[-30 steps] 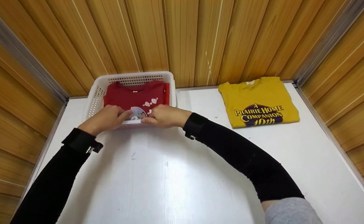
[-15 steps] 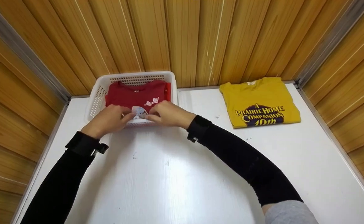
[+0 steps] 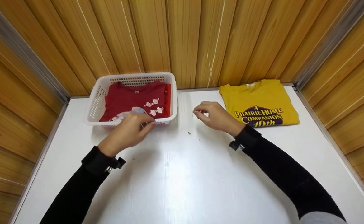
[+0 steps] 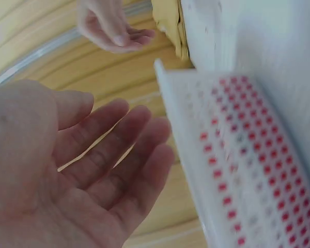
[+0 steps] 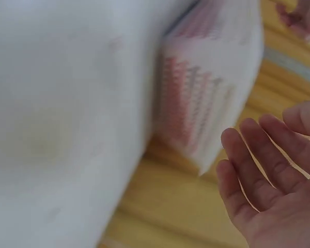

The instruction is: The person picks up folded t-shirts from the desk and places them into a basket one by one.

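Observation:
A white plastic basket (image 3: 91, 102) holds a folded dark red shirt (image 3: 125, 98) with pink flower motifs and a pale print. Over the basket's front rim is my left hand (image 3: 129, 130), its fingers loosely bent and holding nothing; in the left wrist view the palm of this left hand (image 4: 108, 160) faces the camera beside the perforated basket wall (image 4: 248, 155). My right hand (image 3: 214, 116) hovers between the basket and a folded yellow shirt (image 3: 256, 99) with printed lettering. Relaxed, slightly curved fingers (image 5: 258, 165) of that hand show in the right wrist view, with nothing in them.
Basket and yellow shirt both lie on a white table (image 3: 169, 174) near its back edge. Wood-panelled walls (image 3: 185, 40) rise behind and at both sides. A bright red cloth edge (image 3: 168, 101) shows beside the dark red shirt.
Both hands have let go of the dark red shirt's front part. My right hand has moved right toward the yellow shirt; my left has shifted right and nearer. The basket stays put.

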`<state>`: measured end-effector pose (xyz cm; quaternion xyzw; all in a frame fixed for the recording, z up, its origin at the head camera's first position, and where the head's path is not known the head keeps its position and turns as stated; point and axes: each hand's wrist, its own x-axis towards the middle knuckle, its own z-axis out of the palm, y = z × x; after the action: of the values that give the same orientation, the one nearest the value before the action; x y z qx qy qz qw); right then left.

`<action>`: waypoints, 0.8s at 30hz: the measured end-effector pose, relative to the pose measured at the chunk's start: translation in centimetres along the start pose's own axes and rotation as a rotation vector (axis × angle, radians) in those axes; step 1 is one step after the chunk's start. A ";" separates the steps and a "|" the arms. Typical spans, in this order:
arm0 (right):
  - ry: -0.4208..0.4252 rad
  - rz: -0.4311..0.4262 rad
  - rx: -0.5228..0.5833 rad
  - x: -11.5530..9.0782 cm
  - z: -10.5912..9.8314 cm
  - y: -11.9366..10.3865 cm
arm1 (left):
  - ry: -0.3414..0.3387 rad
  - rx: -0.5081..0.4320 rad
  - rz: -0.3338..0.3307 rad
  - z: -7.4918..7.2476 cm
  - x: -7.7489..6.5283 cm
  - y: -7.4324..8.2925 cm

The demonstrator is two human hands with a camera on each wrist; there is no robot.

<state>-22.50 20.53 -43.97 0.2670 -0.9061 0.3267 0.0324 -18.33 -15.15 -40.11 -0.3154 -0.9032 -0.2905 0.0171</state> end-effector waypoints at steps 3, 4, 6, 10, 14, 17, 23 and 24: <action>-0.022 0.120 -0.022 -2.2 -0.8 3.8 | -0.085 -0.009 0.090 2.4 -0.2 0.8; -0.020 0.153 -0.028 -3.0 -1.2 4.8 | -0.114 -0.009 0.116 3.3 -0.2 1.0; -0.012 0.215 -0.041 -4.3 -2.2 6.6 | -0.156 -0.010 0.159 4.8 -0.1 1.5; 0.022 0.311 -0.132 -6.4 -5.4 9.7 | -0.178 0.003 0.180 7.0 0.5 1.9; 0.107 0.410 -0.234 -8.1 -9.1 13.6 | -0.156 0.032 0.178 8.4 0.8 1.8; 0.144 0.524 -0.293 -9.9 -11.2 16.6 | -0.150 0.040 0.183 9.1 0.7 1.5; -0.047 0.657 -0.342 -11.5 -13.1 19.7 | -0.145 0.049 0.151 9.9 0.5 0.5; -0.071 0.651 -0.337 -11.3 -13.2 19.7 | -0.143 0.048 0.145 10.0 0.5 0.3</action>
<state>-24.32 46.49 -47.64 -0.0331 -0.9853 0.1564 -0.0611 -17.02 -9.32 -48.16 -0.3992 -0.8837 -0.2437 -0.0188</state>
